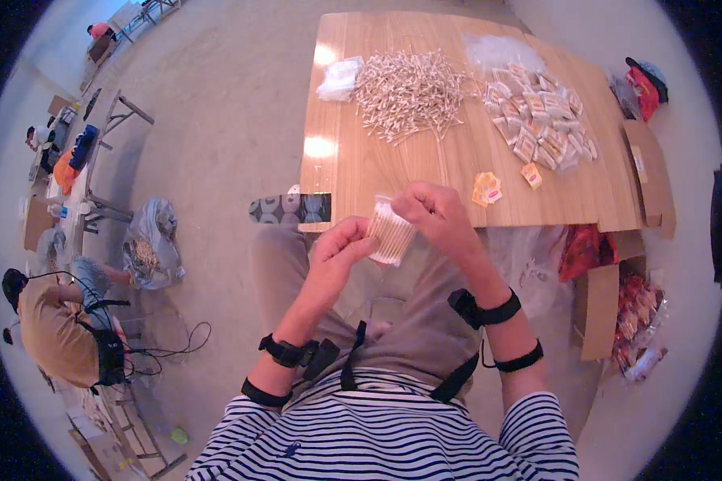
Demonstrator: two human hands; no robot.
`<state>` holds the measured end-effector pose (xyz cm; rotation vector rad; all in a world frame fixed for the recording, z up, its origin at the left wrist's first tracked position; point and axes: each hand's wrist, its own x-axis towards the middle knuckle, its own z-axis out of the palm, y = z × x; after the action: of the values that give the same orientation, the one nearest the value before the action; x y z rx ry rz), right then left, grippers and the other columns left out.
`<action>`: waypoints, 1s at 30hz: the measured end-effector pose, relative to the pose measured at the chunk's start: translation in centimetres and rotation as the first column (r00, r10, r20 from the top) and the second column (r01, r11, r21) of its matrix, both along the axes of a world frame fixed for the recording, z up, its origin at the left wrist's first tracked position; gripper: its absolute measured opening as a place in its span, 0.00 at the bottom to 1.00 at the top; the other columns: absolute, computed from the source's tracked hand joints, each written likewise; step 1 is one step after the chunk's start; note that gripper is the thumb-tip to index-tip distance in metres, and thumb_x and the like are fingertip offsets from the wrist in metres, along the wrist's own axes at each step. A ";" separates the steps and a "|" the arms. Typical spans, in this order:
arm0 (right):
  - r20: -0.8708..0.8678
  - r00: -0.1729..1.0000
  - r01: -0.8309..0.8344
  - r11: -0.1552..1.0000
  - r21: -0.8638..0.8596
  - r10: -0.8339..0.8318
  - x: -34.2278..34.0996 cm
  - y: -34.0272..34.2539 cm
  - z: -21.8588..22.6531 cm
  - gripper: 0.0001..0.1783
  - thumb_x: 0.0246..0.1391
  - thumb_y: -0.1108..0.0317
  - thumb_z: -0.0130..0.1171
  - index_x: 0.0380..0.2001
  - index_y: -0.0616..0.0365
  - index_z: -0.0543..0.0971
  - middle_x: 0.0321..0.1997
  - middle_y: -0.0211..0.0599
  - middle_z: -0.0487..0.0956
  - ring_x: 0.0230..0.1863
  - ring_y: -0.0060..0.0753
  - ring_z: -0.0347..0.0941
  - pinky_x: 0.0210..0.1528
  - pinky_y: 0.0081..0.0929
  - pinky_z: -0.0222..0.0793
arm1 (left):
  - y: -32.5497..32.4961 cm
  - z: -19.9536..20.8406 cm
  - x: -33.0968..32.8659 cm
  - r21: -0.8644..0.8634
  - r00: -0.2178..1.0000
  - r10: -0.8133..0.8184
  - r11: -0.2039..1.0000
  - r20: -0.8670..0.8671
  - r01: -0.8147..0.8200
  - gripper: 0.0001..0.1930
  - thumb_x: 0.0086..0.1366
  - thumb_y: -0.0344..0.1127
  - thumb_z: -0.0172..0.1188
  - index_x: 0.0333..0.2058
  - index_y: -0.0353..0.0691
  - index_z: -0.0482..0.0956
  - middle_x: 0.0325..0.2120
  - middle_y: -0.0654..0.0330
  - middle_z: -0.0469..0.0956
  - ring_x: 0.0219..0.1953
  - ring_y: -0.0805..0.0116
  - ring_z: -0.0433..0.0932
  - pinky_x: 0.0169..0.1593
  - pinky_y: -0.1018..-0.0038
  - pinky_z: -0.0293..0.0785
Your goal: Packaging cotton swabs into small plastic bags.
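Above my lap, at the table's near edge, a clear bag of cotton swabs [391, 234] is between my hands. My left hand [342, 252] is closed on its left side, thumb on the front. The fingers of my right hand [439, 215] pinch the bag's upper right corner; the fingertips are partly hidden. Beyond them, a large heap of loose cotton swabs [409, 92] lies on the wooden table [385, 176]. To its right is a pile of filled swab bags [537, 120]. Small orange-and-white cards [487, 189] lie near the table's front edge.
Clear plastic bags [341, 78] lie left of the heap, with more plastic [501, 52] at the back right. Open cardboard boxes [598, 313] stand right of the table. A seated person [60, 333] is at left, near a grey sack of swabs [154, 248] on the floor.
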<state>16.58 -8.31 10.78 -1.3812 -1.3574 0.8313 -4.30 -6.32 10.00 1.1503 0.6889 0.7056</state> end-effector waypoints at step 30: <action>0.695 0.539 0.098 0.855 0.509 -0.476 4.2 4.3 -4.0 0.06 0.45 0.70 0.56 0.18 0.52 0.73 0.16 0.43 0.71 0.19 0.48 0.70 0.24 0.45 0.63 | 0.2 -5.7 -2.5 -0.111 0.960 0.073 0.988 -0.271 -0.106 0.09 0.62 0.30 0.61 0.40 0.35 0.78 0.33 0.57 0.82 0.32 0.69 0.80 0.40 0.72 0.78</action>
<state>20.73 -4.03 6.82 -1.6338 -1.7521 -0.4279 -6.76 -6.09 4.27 1.1144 1.0047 0.5798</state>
